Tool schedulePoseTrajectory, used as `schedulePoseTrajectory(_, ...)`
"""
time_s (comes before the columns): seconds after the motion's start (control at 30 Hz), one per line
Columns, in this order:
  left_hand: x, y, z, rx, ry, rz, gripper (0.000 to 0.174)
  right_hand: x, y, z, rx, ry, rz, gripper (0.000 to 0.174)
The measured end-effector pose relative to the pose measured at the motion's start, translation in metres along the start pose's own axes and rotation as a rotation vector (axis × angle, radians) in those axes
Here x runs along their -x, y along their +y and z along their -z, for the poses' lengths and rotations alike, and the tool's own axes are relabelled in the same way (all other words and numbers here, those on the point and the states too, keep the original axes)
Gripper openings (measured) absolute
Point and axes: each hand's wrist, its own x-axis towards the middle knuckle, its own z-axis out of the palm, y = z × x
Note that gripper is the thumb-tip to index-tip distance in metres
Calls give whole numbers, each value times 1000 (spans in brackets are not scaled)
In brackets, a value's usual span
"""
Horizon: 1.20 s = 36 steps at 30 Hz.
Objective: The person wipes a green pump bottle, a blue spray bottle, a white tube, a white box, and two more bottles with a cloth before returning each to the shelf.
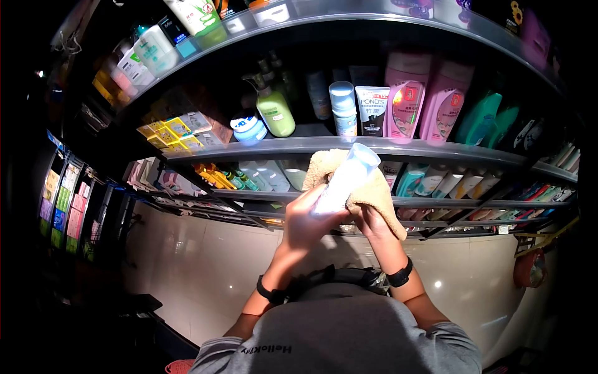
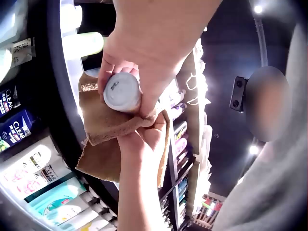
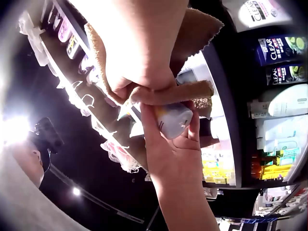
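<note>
My left hand (image 1: 305,215) grips a white bottle (image 1: 341,186) with a pale translucent blue cap, tilted up in front of the shelf. Its round white base (image 2: 122,92) faces the left wrist camera, with fingers wrapped about its side. A tan cloth (image 1: 381,198) is draped behind and beside the bottle. In its folds, my right hand (image 1: 372,222) holds the cloth against the bottle. The right wrist view shows the rolled edge of the cloth (image 3: 175,94) across the bottle, just above the left hand (image 3: 173,159). Part of the right hand's fingers is hidden by the cloth.
Ahead is a dark shelf (image 1: 299,146) with a clear front strip. On it stand a green pump bottle (image 1: 274,112), a blue-capped bottle (image 1: 344,109), a black-and-white tube (image 1: 372,111) and pink bottles (image 1: 408,103). More toiletries fill shelves above and below. A reddish bucket (image 1: 530,269) sits at right.
</note>
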Motion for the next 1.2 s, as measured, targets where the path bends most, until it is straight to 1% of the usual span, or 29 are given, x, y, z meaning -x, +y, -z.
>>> schedulePoseTrajectory(0.03,1,-6,-2,56,-42,45,41,0,-3,1,8,-74,62,47)
schedulePoseTrajectory(0.07,2,-7,-3,58,-51,41,41,1,-2,6,7,-69,70,47)
schedulePoseTrajectory(0.13,2,-10,-4,253,-179,176,37,4,3,19,-40,30,48,48)
schedulePoseTrajectory(0.17,2,-11,-3,255,-186,176,37,4,0,18,-39,34,52,48)
schedulePoseTrajectory(0.23,2,-14,1,511,-342,354,34,5,-7,14,0,-50,83,49)
schedulePoseTrajectory(0.27,2,-17,3,514,-342,356,34,7,-6,17,2,-47,82,49)
schedulePoseTrajectory(0.33,0,-25,4,816,-607,370,33,11,-1,27,-52,-30,80,48)
schedulePoseTrajectory(0.37,2,-22,4,817,-608,370,33,12,1,30,-52,-30,80,48)
schedulePoseTrajectory(0.47,21,5,6,784,-309,383,35,16,4,34,-63,10,21,50)
schedulePoseTrajectory(0.53,28,15,7,757,-107,385,36,15,5,33,7,35,50,50)
schedulePoseTrajectory(0.57,26,13,6,758,-105,383,36,15,5,32,61,50,76,50)
schedulePoseTrajectory(0.6,23,7,6,793,-142,430,41,13,6,32,138,66,102,50)
schedulePoseTrajectory(0.63,20,0,5,829,-178,480,46,11,6,33,243,86,138,50)
schedulePoseTrajectory(0.67,13,-12,6,832,-174,483,46,8,6,33,387,110,180,50)
schedulePoseTrajectory(0.73,0,-34,13,883,-597,523,34,4,3,28,687,137,269,50)
schedulePoseTrajectory(0.77,0,-32,14,885,-593,525,34,4,-7,11,687,135,265,50)
schedulePoseTrajectory(0.8,0,-28,14,856,-590,538,33,4,-25,-21,972,177,267,48)
schedulePoseTrajectory(0.83,0,-26,15,826,-588,552,33,1,-36,-38,1256,218,267,47)
schedulePoseTrajectory(0.87,1,-27,17,827,-586,552,33,-7,-37,-36,1256,216,266,47)
schedulePoseTrajectory(0.93,3,-33,26,723,-559,497,34,-20,-37,-29,886,-33,331,46)
schedulePoseTrajectory(0.97,4,-36,31,673,-547,466,36,-24,-31,-22,890,-33,334,46)
schedulePoseTrajectory(1.03,4,-40,32,581,-524,401,38,-29,-22,-3,665,-34,388,47)
schedulePoseTrajectory(1.07,2,-34,31,589,-528,395,38,-26,-20,1,674,-32,393,47)
schedulePoseTrajectory(1.13,-2,-17,33,414,-449,420,33,-15,-17,5,614,209,181,34)
schedulePoseTrajectory(1.17,-2,-17,32,348,-387,433,29,-15,-17,-2,366,135,178,34)
schedulePoseTrajectory(1.2,-2,-15,30,349,-381,431,29,-16,-15,-5,369,130,177,34)
